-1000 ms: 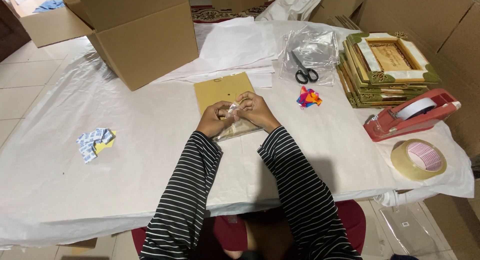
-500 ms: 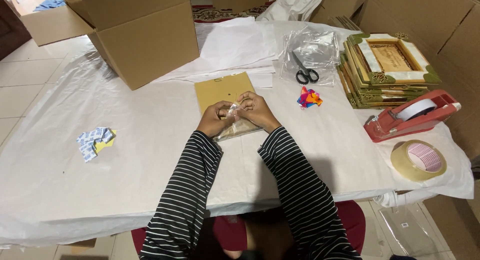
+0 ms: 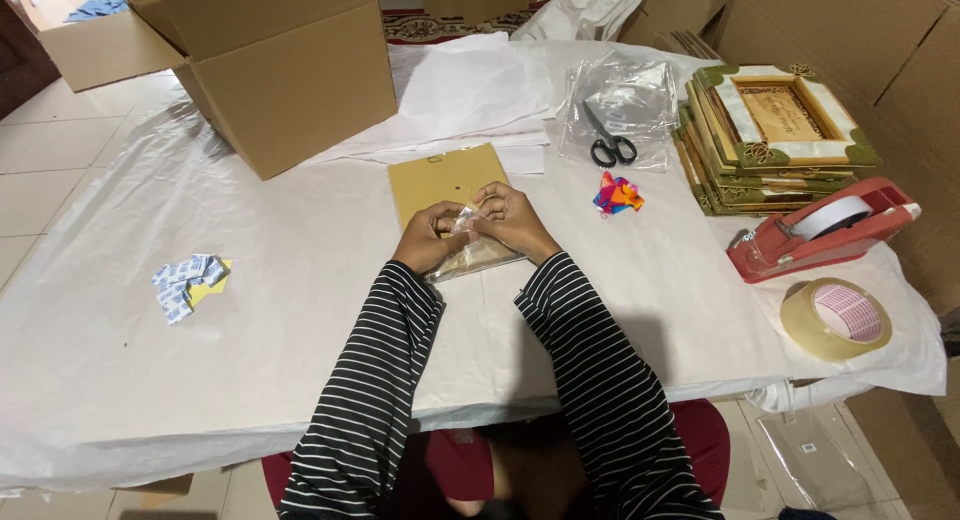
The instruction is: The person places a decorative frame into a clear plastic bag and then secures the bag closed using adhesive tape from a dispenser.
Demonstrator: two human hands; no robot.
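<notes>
Pinching crinkled clear plastic point(image 3: 463, 223), left hand point(image 3: 425, 237), right hand point(image 3: 513, 220), fingers closed, flat tan board point(image 3: 445, 180).

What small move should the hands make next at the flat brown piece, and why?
Probably press the clear plastic wrap flat: both the left hand and right hand pinch its crinkled fold at the near edge of the flat brown backing board.

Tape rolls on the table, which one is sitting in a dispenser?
The white roll, mounted upright in the red dispenser beside the stack of frames. The other, a tan roll, lies flat and loose near the table's right edge.
</notes>
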